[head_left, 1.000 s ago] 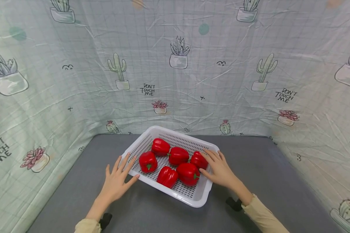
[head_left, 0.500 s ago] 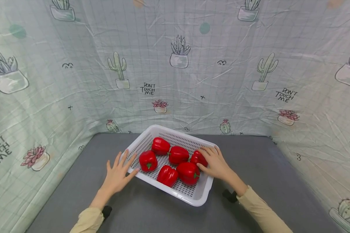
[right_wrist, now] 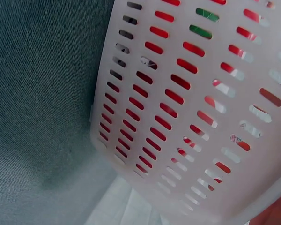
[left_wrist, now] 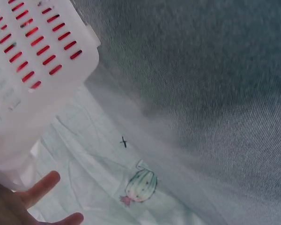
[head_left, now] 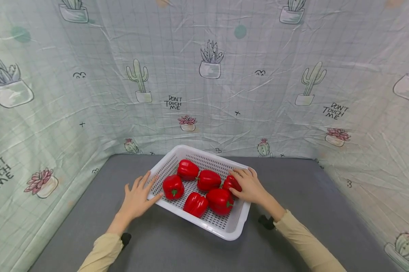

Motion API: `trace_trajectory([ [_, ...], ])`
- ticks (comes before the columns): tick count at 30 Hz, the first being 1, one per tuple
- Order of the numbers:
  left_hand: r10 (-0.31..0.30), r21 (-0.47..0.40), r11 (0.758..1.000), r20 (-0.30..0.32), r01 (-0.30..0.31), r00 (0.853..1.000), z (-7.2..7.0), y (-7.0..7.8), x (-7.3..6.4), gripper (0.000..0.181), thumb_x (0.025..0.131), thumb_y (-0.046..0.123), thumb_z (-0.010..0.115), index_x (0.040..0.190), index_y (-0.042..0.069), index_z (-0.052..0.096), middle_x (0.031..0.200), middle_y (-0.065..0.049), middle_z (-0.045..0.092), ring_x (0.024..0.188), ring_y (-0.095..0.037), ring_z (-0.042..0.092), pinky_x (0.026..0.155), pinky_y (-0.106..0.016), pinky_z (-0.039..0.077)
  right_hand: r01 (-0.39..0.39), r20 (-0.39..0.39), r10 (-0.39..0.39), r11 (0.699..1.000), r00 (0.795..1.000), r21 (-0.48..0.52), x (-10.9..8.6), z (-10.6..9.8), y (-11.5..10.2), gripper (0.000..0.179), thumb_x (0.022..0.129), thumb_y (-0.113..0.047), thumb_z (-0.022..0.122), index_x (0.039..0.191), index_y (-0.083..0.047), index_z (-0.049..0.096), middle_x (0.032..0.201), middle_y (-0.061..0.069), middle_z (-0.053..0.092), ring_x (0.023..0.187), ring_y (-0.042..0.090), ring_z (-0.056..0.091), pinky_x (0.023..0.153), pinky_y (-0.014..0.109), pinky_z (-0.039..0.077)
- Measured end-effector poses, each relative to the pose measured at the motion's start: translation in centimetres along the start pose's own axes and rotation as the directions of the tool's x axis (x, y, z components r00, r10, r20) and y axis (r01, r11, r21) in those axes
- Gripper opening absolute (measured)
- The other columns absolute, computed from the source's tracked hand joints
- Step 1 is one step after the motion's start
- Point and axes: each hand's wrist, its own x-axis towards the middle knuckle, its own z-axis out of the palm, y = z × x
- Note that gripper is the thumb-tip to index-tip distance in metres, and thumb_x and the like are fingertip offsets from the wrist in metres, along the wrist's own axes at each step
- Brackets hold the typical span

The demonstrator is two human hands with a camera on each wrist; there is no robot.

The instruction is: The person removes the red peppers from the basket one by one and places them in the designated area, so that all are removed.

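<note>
A white perforated plastic basket (head_left: 204,225) sits at a slant on the table, holding several shiny red bell peppers (head_left: 209,180). My left hand (head_left: 135,200) is spread at the basket's left corner, fingertips right at the rim. My right hand (head_left: 251,187) reaches over the right end, its thumb and fingers on either side of the rightmost bell pepper (head_left: 229,183), partly covering it. In the left wrist view, two fingertips (left_wrist: 42,188) show beside the slotted basket wall (left_wrist: 47,89). The right wrist view is mostly filled by the basket's wall (right_wrist: 145,117), with red visible through the slots.
The dark grey tabletop (head_left: 190,253) surrounds the basket. A pale cloth backdrop (head_left: 204,94) printed with cacti encloses the back and sides. A dark strap-on device (head_left: 267,222) sits at the right wrist, another (head_left: 125,239) at the left.
My right hand has moved left and inward over the rightmost bell pepper. The left hand has shifted slightly up toward the basket's left rim. The basket and bell peppers keep their places.
</note>
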Motion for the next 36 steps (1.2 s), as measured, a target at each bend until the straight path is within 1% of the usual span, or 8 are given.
trace_trajectory([
  [4, -0.002, 0.025, 1.0, -0.022, 0.003, 1.0, 0.0, -0.4, 0.5, 0.075, 0.078, 0.054, 0.054, 0.137, 0.01, 0.036, 0.142, -0.013, 0.031, 0.119, -0.038, 0.032, 0.087, -0.066, 0.022, -0.001, 0.029, 0.002, 1.0, 1.0, -0.017, 0.4, 0.2, 0.1, 0.057, 0.075, -0.033, 0.066, 0.126, -0.011, 0.051, 0.123, 0.011, 0.054, 0.112, 0.029, 0.047, 0.099, 0.056, 0.024],
  [9, -0.005, 0.033, 0.999, -0.036, 0.006, 0.999, 0.1, -0.7, 0.7, 0.079, 0.077, 0.054, 0.055, 0.138, 0.008, 0.033, 0.141, -0.013, 0.033, 0.117, -0.039, 0.033, 0.085, -0.062, 0.025, 0.009, 0.068, -0.007, 1.0, 0.998, -0.03, 0.9, 0.5, 0.3, 0.056, 0.076, -0.034, 0.065, 0.125, -0.011, 0.051, 0.122, 0.012, 0.054, 0.112, 0.029, 0.047, 0.098, 0.056, 0.025],
  [15, -0.001, 0.047, 0.999, -0.049, 0.003, 0.999, 0.3, -0.7, 0.8, 0.079, 0.077, 0.053, 0.056, 0.138, 0.008, 0.033, 0.142, -0.013, 0.033, 0.108, -0.038, 0.039, 0.077, -0.053, 0.03, 0.029, 0.106, -0.026, 0.999, 0.994, -0.031, 1.3, 0.7, 0.5, 0.056, 0.077, -0.037, 0.064, 0.125, -0.012, 0.051, 0.12, 0.011, 0.055, 0.111, 0.029, 0.046, 0.096, 0.057, 0.026],
  [22, 0.005, 0.054, 0.999, -0.062, -0.002, 0.998, 0.4, -0.8, 0.9, 0.078, 0.077, 0.053, 0.056, 0.138, 0.01, 0.035, 0.141, -0.011, 0.035, 0.1, -0.035, 0.04, 0.072, -0.048, 0.031, 0.052, 0.179, -0.042, 0.997, 0.983, -0.052, 2.0, 1.0, 0.8, 0.06, 0.074, -0.037, 0.066, 0.126, -0.014, 0.05, 0.117, 0.011, 0.054, 0.109, 0.029, 0.045, 0.097, 0.057, 0.026],
  [27, 0.007, 0.053, 0.999, -0.07, -0.004, 0.998, 0.5, -0.8, 0.8, 0.077, 0.077, 0.053, 0.056, 0.137, 0.009, 0.035, 0.141, -0.011, 0.035, 0.097, -0.034, 0.04, 0.069, -0.046, 0.031, 0.078, 0.212, -0.066, 0.996, 0.975, -0.05, 2.2, 1.2, 0.9, 0.059, 0.071, -0.034, 0.07, 0.124, -0.014, 0.053, 0.117, 0.012, 0.054, 0.109, 0.029, 0.044, 0.097, 0.056, 0.025],
  [32, 0.012, 0.053, 0.999, -0.076, -0.008, 0.997, 0.5, -0.7, 0.7, 0.077, 0.077, 0.052, 0.057, 0.137, 0.008, 0.036, 0.14, -0.012, 0.036, 0.096, -0.035, 0.041, 0.069, -0.046, 0.032, 0.085, 0.22, -0.075, 0.996, 0.973, -0.034, 2.2, 1.2, 0.7, 0.061, 0.065, -0.033, 0.075, 0.12, -0.016, 0.056, 0.116, 0.012, 0.054, 0.107, 0.03, 0.043, 0.097, 0.056, 0.024],
  [36, 0.012, 0.047, 0.999, -0.077, -0.009, 0.997, 0.5, -0.8, 0.8, 0.077, 0.077, 0.052, 0.056, 0.137, 0.008, 0.035, 0.141, -0.012, 0.036, 0.097, -0.034, 0.04, 0.069, -0.046, 0.031, 0.079, 0.219, -0.068, 0.996, 0.973, -0.041, 2.3, 1.2, 0.6, 0.059, 0.065, -0.034, 0.075, 0.118, -0.017, 0.057, 0.117, 0.013, 0.054, 0.107, 0.029, 0.043, 0.097, 0.055, 0.023],
])
